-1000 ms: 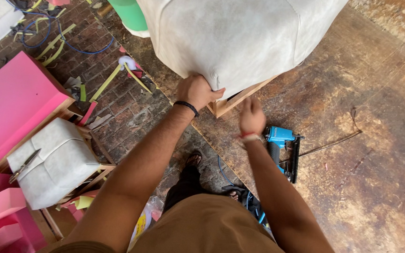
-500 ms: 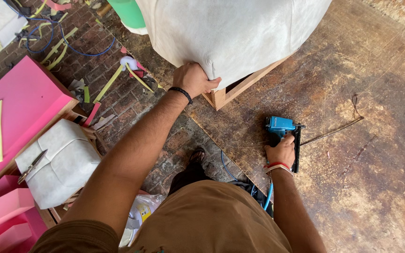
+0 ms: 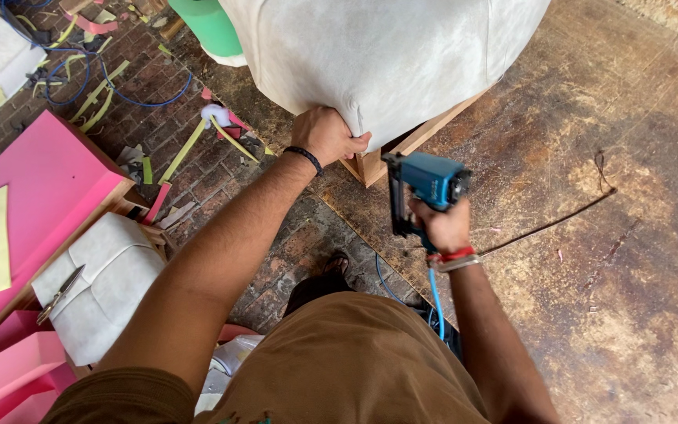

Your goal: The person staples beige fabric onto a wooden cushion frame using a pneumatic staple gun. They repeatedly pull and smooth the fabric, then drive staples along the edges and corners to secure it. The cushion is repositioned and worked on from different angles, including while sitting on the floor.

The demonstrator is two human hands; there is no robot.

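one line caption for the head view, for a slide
Left hand grips pale fabric over a wooden frame; right hand holds a blue staple gun.

A worn brown wooden board (image 3: 637,235) is laid over the dark brick floor (image 3: 221,180). The floor is strewn with yellow and pink foam strips (image 3: 198,145) and a looped blue cord (image 3: 131,94); a thin dark wire (image 3: 559,220) lies across the board.

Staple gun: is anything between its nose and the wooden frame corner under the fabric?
Nothing visible blocks it. The right hand holds the blue staple gun just beside the wooden frame corner, with open air between. The left hand grips the grey fabric above and to the left, off that line.
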